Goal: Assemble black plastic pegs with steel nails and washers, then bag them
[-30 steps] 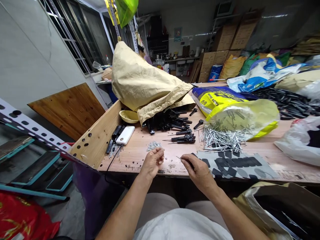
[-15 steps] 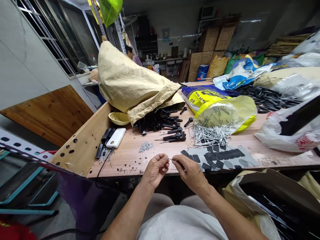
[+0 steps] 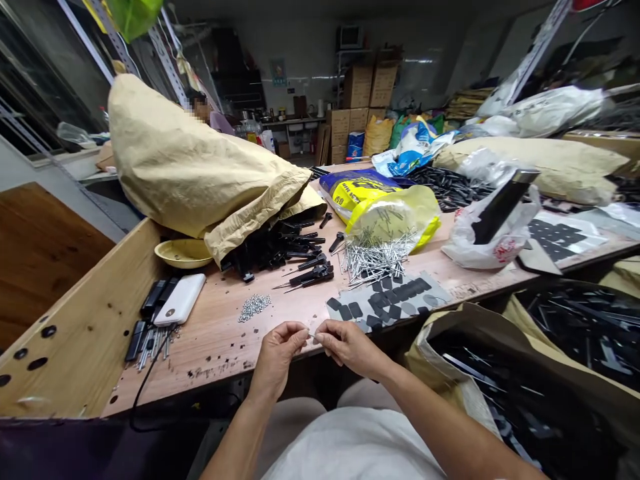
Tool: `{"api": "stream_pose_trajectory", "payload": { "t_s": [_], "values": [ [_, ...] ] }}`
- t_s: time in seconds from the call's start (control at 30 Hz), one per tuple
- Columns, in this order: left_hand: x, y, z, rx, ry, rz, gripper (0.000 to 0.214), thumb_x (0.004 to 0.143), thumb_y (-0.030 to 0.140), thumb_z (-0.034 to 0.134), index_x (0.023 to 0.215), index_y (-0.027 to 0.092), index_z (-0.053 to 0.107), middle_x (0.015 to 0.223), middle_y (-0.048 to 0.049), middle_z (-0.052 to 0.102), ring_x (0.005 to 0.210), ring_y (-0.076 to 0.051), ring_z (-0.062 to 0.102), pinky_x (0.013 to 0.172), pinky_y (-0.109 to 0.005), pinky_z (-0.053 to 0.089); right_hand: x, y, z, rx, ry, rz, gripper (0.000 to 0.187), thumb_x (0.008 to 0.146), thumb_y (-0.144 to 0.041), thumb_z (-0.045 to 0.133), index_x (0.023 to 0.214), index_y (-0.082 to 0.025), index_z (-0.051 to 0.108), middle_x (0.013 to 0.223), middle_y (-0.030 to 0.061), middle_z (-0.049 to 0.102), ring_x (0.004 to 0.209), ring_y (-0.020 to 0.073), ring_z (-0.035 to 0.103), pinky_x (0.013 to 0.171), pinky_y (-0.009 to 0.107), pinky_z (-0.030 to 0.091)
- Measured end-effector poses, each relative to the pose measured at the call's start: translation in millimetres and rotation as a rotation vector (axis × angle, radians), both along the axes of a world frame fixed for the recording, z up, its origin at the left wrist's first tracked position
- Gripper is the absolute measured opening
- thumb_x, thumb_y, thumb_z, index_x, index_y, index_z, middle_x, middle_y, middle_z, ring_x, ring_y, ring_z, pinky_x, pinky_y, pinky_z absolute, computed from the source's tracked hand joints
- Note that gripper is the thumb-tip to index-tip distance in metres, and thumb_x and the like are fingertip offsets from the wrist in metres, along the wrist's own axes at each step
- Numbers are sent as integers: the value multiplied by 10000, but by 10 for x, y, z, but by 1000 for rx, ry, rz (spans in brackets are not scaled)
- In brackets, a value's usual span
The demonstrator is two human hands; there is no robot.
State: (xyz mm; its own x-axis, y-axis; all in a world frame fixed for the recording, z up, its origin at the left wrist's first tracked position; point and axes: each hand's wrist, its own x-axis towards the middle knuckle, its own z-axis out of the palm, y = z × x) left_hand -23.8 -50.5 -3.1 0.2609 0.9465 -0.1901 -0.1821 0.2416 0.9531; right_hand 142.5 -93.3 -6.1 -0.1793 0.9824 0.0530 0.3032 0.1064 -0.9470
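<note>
Over the table's front edge, my left hand (image 3: 281,348) and my right hand (image 3: 350,348) meet fingertip to fingertip. Each pinches an end of one thin metal rod (image 3: 311,335); whether a smaller part sits on it is too fine to make out. Beyond the left hand lies a small heap of tiny silver metal pieces (image 3: 255,307). Past the right hand, dark flat pads (image 3: 385,301) rest on a grey sheet. A pile of long silver rods (image 3: 373,260) spills from a yellow-and-blue bag (image 3: 367,193). Black plastic parts (image 3: 313,275) with thin rods sticking out lie farther back.
A large tan sack (image 3: 200,157) spills black parts at the left. Near it are a yellow dish (image 3: 184,253), a white power bank (image 3: 180,300) with a cable, and a wooden side board (image 3: 85,327). Open sacks of black parts (image 3: 525,393) stand at right. A person (image 3: 217,120) is in the background.
The view has swung to the right, so the table contents appear farther left and more sacks show. Both hands stay together, pinching the thin rod.
</note>
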Motion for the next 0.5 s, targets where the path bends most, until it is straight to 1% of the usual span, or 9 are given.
{"api": "stream_pose_trajectory", "payload": {
  "t_s": [0.03, 0.07, 0.13, 0.17, 0.23, 0.3, 0.4, 0.5],
  "values": [
    [-1, 1, -11, 11, 27, -1, 216, 607, 304, 822, 697, 154, 695, 622, 17, 613, 556, -77, 481, 536, -186, 381, 3, -5, -20, 25, -34, -10, 253, 959, -372, 463, 836, -195, 596, 586, -53, 530, 462, 84, 453, 470, 197, 341],
    [0, 4, -22, 21, 52, -2, 215, 611, 309, 818, 695, 154, 695, 622, 15, 614, 554, -79, 478, 531, -188, 376, 4, -9, -41, 83, -96, -31, 231, 958, -348, 471, 845, -196, 603, 625, -40, 560, 517, 95, 495, 512, 201, 366],
    [3, 11, -46, 32, 91, -4, 221, 620, 328, 810, 687, 154, 690, 615, 14, 613, 541, -81, 471, 516, -190, 364, 1, -18, -81, 243, -259, -74, 190, 960, -289, 470, 872, -201, 615, 731, -2, 621, 668, 127, 569, 626, 221, 410],
    [5, 16, -58, 33, 100, -6, 228, 623, 338, 807, 683, 155, 686, 609, 14, 612, 536, -82, 471, 510, -191, 360, -1, -21, -98, 310, -335, -86, 183, 964, -264, 458, 893, -204, 616, 781, 16, 639, 731, 142, 587, 673, 233, 419],
    [9, 26, -81, 27, 101, -10, 241, 620, 351, 807, 682, 155, 682, 606, 11, 617, 533, -84, 480, 507, -191, 357, -5, -23, -125, 385, -448, -100, 189, 976, -238, 428, 929, -209, 609, 828, 36, 650, 775, 155, 599, 705, 243, 425],
    [12, 33, -101, 14, 83, -11, 251, 615, 353, 811, 714, 158, 688, 618, 7, 635, 540, -86, 499, 514, -190, 363, -8, -21, -146, 406, -499, -110, 196, 984, -240, 412, 945, -216, 603, 822, 38, 647, 770, 155, 602, 701, 239, 428],
    [16, 38, -118, -1, 75, -28, 266, 640, 377, 796, 764, 162, 698, 642, -5, 660, 547, -90, 516, 521, -193, 370, -10, -13, -161, 411, -499, -120, 198, 989, -251, 406, 954, -219, 599, 825, 38, 645, 779, 154, 605, 708, 235, 431],
    [19, 34, -111, 17, 92, -34, 264, 660, 397, 778, 710, 153, 691, 627, -10, 652, 533, -88, 497, 501, -196, 354, -12, -3, -149, 395, -458, -129, 206, 986, -260, 409, 940, -213, 605, 827, 41, 643, 776, 155, 598, 710, 240, 426]
  ]
}}
